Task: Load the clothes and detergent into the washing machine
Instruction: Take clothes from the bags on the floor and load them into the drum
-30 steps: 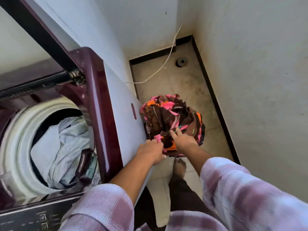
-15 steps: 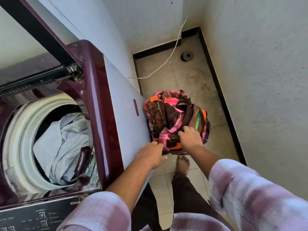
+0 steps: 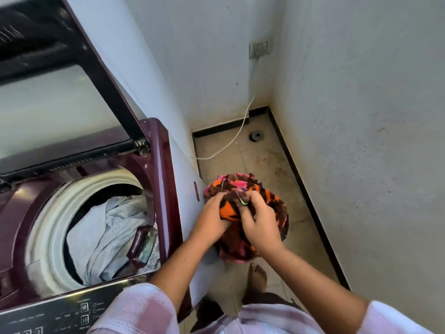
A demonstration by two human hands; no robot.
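A bundled garment (image 3: 262, 189) patterned in brown, pink and orange is held off the floor, just right of the washing machine. My left hand (image 3: 213, 216) grips its left side and my right hand (image 3: 258, 221) grips its front, both closed on the cloth. The maroon top-loading washing machine (image 3: 166, 179) stands at the left with its lid (image 3: 60, 97) raised. Pale blue clothes (image 3: 108, 232) lie inside its white drum (image 3: 48, 227). No detergent is visible.
White walls close in at the back and right. A floor drain (image 3: 256, 135) and a white cable (image 3: 237, 136) lie on the tiled floor in the corner. My bare foot (image 3: 257, 276) stands below the bundle. The control panel (image 3: 60, 314) runs along the machine's front.
The bundle has come up off the floor and both hands now clutch it together. The view has tilted upward, showing more wall and lid.
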